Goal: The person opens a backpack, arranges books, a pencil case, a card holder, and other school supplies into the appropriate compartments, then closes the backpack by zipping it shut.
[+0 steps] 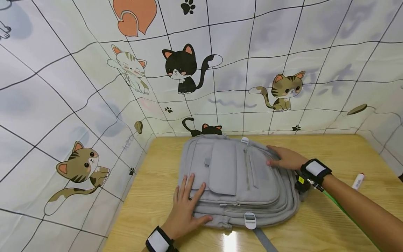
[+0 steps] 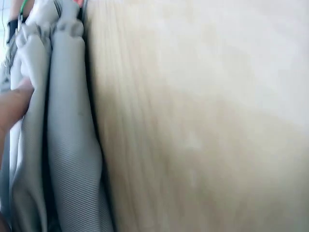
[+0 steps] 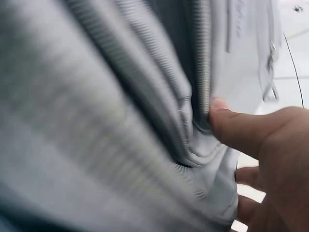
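A grey backpack [image 1: 233,175] lies flat on the wooden table [image 1: 340,154], front pockets up, a white buckle [image 1: 250,220] at its near edge. My left hand [image 1: 185,203] lies flat on its near left corner with the fingers spread. In the left wrist view a fingertip [image 2: 12,106] touches the backpack's grey folds [image 2: 67,145] beside the table [image 2: 203,121]. My right hand [image 1: 283,157] rests on the backpack's far right side, fingers pointing left. The right wrist view shows its thumb [image 3: 236,128] pressing a fabric fold [image 3: 96,121] by a zipper.
A white marker with a red cap [image 1: 358,181] lies on the table to the right of my right forearm. Cat-print cloth walls [image 1: 94,105] close in the table at the left, back and right. A grey strap [image 1: 264,241] trails off the near edge.
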`<state>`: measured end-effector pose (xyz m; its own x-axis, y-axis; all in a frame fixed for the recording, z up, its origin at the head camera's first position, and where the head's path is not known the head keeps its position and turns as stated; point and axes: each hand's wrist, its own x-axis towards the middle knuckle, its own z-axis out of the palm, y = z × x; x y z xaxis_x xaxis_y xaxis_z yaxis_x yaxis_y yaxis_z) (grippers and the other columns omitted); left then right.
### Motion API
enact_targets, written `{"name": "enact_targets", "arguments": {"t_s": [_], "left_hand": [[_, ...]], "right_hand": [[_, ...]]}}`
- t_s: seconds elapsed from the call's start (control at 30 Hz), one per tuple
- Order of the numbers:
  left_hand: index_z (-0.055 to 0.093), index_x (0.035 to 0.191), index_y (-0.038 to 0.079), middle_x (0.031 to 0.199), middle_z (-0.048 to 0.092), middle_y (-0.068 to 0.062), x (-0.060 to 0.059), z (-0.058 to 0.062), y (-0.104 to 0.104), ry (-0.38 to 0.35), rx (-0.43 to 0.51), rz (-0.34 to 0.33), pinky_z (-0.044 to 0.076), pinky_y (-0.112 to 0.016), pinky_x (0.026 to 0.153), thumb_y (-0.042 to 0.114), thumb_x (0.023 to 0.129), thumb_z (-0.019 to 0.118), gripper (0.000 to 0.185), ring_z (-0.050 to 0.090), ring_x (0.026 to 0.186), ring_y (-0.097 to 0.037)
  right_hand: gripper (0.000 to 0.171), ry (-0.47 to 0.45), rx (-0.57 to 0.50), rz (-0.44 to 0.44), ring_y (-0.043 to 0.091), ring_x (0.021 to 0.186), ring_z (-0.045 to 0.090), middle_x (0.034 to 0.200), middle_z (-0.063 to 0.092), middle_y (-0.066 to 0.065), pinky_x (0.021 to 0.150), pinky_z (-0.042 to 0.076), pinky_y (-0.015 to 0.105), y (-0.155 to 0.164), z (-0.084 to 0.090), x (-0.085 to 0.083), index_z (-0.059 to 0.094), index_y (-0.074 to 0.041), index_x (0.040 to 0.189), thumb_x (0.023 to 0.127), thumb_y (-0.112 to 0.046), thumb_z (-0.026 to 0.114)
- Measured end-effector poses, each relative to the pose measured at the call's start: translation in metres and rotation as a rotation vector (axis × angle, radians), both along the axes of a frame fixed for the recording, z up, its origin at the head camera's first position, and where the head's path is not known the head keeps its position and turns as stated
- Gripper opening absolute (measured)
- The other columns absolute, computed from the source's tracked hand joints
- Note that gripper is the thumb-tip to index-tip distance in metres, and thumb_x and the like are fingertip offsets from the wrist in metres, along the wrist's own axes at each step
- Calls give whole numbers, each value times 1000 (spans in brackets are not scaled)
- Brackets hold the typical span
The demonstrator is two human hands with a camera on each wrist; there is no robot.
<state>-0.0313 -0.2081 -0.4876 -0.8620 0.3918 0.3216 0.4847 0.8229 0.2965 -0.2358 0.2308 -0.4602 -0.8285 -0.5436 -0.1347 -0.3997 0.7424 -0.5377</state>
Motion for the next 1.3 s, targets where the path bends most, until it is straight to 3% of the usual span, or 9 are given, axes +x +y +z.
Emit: {"name": "enact_targets", "arguments": {"t_s": [0.33,0.43,0.5,0.6,0.77,0.87,0.97,1.1,1.3], "left_hand": [[25,171,25,180,5,-16,-91,0,-47,-89,-55,-320,17,-78,121,77,87,70,109,9,164,-47],[25,172,25,180,5,-15,-101,8,-60,-120,-66,-332,13,-77,123,65,86,80,109,9,164,-48],[25,171,23,180,5,-16,-100,12,-62,-163,-23,-299,9,-77,123,56,83,85,112,7,164,-49],[19,172,20,180,-2,-18,-85,14,-56,-245,112,-201,2,-80,122,44,82,87,116,-4,165,-47],[10,172,7,176,-9,-29,-39,20,-20,-345,367,39,7,-89,115,35,88,82,114,-9,160,-60],[6,172,7,174,-15,-32,-15,20,10,-457,487,180,16,-86,117,40,93,82,115,-6,158,-63],[1,173,11,172,-26,-30,-3,15,35,-554,577,238,23,-79,120,45,94,81,117,-5,158,-62],[3,173,14,170,-33,-28,-8,8,45,-593,598,210,28,-75,120,49,93,81,117,-3,157,-63],[9,173,18,172,-34,-18,-44,8,17,-642,561,155,28,-70,124,48,91,83,115,-5,162,-53]], "right_hand": [[87,113,52,-212,61,133,54,148,52,42,101,50,70,17,1,97,40,12,156,94,-34,80],[89,126,37,-226,60,131,56,145,54,42,101,51,70,6,3,116,40,13,155,94,-37,81],[90,116,31,-213,60,130,57,146,53,42,99,52,69,4,6,122,40,14,154,95,-41,79],[85,48,5,-167,56,124,62,146,52,43,96,56,64,10,16,115,42,16,152,99,-43,74],[80,-82,-59,-173,59,127,58,155,39,44,97,55,65,20,36,64,37,15,156,110,-46,57],[86,-196,-116,-196,64,145,37,166,25,40,110,41,76,15,39,32,22,8,165,111,-52,50],[90,-314,-136,-181,63,152,26,170,17,39,114,34,77,7,33,18,13,3,168,110,-56,48],[90,-321,-123,-177,63,149,34,166,25,42,110,41,74,1,22,21,21,5,166,109,-59,48],[87,-256,-126,-239,61,141,46,158,39,43,103,49,70,-7,17,45,33,6,160,107,-62,49]]}}
